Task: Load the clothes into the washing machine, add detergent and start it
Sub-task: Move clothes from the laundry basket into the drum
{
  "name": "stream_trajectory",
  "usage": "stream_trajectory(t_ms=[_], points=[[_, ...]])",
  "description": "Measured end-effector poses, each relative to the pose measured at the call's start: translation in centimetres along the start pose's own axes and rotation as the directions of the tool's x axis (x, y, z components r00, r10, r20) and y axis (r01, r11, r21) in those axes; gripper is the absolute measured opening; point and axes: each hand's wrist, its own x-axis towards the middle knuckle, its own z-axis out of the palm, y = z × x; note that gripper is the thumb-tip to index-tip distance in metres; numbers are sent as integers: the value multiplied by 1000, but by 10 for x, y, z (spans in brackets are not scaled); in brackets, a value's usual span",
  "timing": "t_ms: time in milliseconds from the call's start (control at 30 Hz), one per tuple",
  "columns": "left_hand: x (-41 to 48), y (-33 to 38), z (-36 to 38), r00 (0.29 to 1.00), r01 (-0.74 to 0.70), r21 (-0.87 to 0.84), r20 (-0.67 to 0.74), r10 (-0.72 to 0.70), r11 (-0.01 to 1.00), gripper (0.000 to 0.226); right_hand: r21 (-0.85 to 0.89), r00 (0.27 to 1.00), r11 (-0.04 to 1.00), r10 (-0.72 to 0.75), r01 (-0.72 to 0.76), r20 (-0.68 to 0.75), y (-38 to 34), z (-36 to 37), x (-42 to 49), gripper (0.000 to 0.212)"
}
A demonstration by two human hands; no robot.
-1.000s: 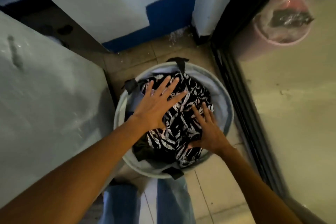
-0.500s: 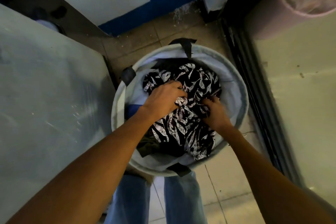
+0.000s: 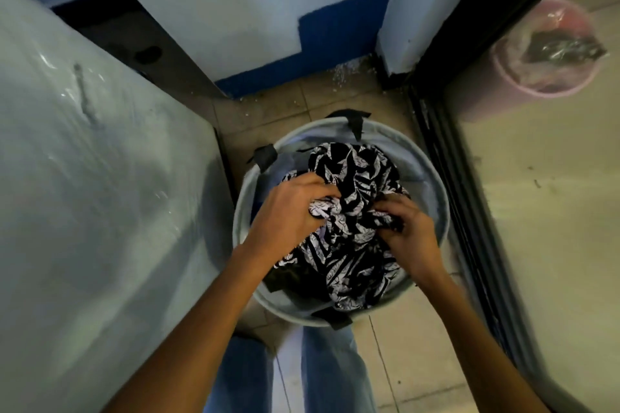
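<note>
The black-and-white patterned garment [image 3: 352, 171] lies bunched at the top of the round laundry basket [image 3: 437, 198], which stands on the tiled floor [image 3: 419, 345] just in front of the person's legs [image 3: 328, 375]. Both hands are sunk into it from above. The left hand [image 3: 288, 211] has its fingers curled round a fold near the middle; the right hand [image 3: 414, 235] pinches the cloth at its right side. Two grips set close together gather the loose fabric into one bundle, presumably so that it lifts out without trailing.

Just beside the basket, on the left, stands a large grey film-covered unit [image 3: 100, 178]; whether it is the washing machine cannot be told. A pink bin [image 3: 550, 80] sits well apart, behind the glass door [image 3: 553, 261].
</note>
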Motion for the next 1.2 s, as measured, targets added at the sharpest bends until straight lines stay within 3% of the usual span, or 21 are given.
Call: stream_trajectory(t_ms=[233,500,833,933,1033,1200], points=[[-30,22,-52,976,59,-86,-203,-76,995,49,47,989,990,-132,135,-68,-65,-11,-15,54],[-83,81,-140,907,3,-136,-417,-60,991,43,78,936,934,-342,348,-77,-177,-41,-54,60],[-168,143,-270,719,-124,-74,-694,38,990,41,106,803,796,-593,596,-59,-335,-59,-112,64],[-194,152,-309,672,-144,-45,-737,65,989,43,129,734,725,-678,677,-45,-385,-57,-130,71],[-223,151,-348,627,-141,-2,-774,88,990,42,123,661,655,-750,746,-15,-434,-48,-147,62],[-274,134,-408,589,-130,57,-798,123,990,40,152,600,594,-800,790,5,-504,-15,-171,59]])
